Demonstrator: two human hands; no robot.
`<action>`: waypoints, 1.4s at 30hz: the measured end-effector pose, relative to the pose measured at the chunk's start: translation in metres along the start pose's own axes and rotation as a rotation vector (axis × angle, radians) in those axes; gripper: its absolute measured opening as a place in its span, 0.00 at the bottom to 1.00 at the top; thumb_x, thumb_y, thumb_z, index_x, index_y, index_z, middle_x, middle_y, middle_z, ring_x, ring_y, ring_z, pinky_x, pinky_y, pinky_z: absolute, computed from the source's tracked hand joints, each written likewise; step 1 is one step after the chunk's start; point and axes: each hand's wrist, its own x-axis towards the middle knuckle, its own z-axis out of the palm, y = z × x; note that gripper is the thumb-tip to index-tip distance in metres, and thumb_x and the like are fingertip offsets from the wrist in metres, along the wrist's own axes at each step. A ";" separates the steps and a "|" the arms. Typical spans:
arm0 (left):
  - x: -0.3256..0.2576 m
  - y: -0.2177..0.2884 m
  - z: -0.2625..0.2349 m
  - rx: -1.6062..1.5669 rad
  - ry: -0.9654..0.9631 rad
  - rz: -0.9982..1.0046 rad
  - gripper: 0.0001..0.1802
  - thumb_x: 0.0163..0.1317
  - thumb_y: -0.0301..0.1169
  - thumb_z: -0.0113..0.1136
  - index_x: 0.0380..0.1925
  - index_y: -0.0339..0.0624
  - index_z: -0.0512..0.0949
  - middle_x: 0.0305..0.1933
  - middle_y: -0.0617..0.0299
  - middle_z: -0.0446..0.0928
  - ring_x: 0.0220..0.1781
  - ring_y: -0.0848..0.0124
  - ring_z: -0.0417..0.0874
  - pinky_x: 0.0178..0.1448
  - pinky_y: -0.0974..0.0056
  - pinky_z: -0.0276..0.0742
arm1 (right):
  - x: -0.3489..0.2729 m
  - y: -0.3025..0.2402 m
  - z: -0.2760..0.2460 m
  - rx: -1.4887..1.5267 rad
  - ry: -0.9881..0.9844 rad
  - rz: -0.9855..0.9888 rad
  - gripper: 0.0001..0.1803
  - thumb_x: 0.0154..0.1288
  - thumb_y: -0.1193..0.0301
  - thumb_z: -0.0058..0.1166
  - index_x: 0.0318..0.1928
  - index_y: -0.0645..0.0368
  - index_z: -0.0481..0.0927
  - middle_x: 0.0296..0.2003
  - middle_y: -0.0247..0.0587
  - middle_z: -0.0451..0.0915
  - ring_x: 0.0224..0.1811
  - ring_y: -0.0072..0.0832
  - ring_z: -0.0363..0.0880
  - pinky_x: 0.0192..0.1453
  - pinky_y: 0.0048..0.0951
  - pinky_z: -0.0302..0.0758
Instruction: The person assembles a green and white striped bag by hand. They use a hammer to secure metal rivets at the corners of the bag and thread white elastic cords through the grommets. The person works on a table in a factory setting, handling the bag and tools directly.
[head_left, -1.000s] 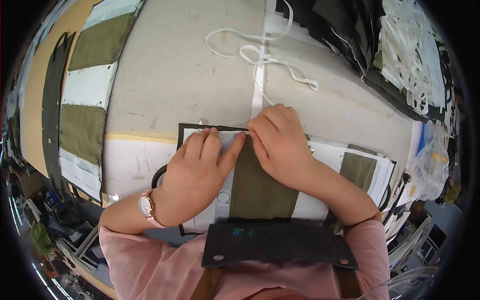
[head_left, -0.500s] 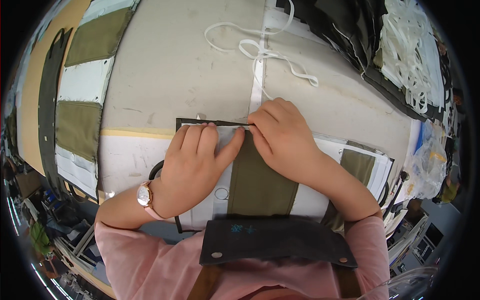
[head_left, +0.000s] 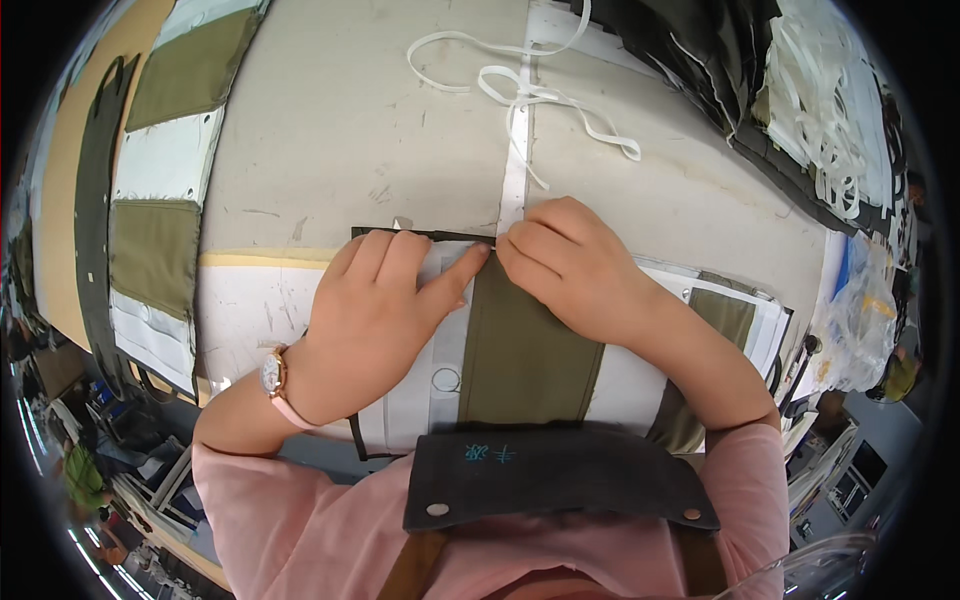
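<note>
**Two hands press a fabric panel at the centre**

The left hand (head_left: 375, 305) lies flat, fingers spread, on the white and olive-green fabric panel (head_left: 520, 350). The right hand (head_left: 570, 265), fingers curled, pinches its top edge beside the white ribbon strip (head_left: 515, 165) on the grey desk (head_left: 330, 130).

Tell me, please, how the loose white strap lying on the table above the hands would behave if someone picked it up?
The white strap would probably hang limp: it lies in loose loops and curls. It looks thin and flat, so likely light. Its crossed loops might tangle or drag along when lifted.
</note>
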 end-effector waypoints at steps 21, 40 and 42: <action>0.005 0.030 0.001 0.243 -0.082 0.124 0.29 0.55 0.26 0.56 0.61 0.44 0.77 0.53 0.44 0.77 0.53 0.53 0.82 0.61 0.53 0.78 | -0.018 -0.013 -0.026 0.121 -0.042 0.513 0.07 0.56 0.75 0.61 0.36 0.57 0.79 0.37 0.39 0.75 0.41 0.38 0.73 0.48 0.39 0.67; 0.014 0.043 0.012 0.359 -0.030 0.100 0.28 0.55 0.21 0.54 0.59 0.41 0.79 0.49 0.39 0.76 0.48 0.51 0.86 0.55 0.57 0.84 | -0.022 -0.008 -0.010 0.089 0.068 0.253 0.08 0.48 0.75 0.58 0.31 0.61 0.77 0.34 0.39 0.71 0.39 0.37 0.71 0.43 0.35 0.72; 0.014 0.040 0.013 0.360 -0.009 0.108 0.28 0.55 0.20 0.54 0.58 0.40 0.79 0.48 0.40 0.77 0.48 0.52 0.86 0.55 0.58 0.84 | -0.026 -0.007 -0.012 0.029 0.034 0.162 0.07 0.46 0.74 0.58 0.29 0.60 0.77 0.33 0.38 0.72 0.38 0.35 0.70 0.42 0.33 0.73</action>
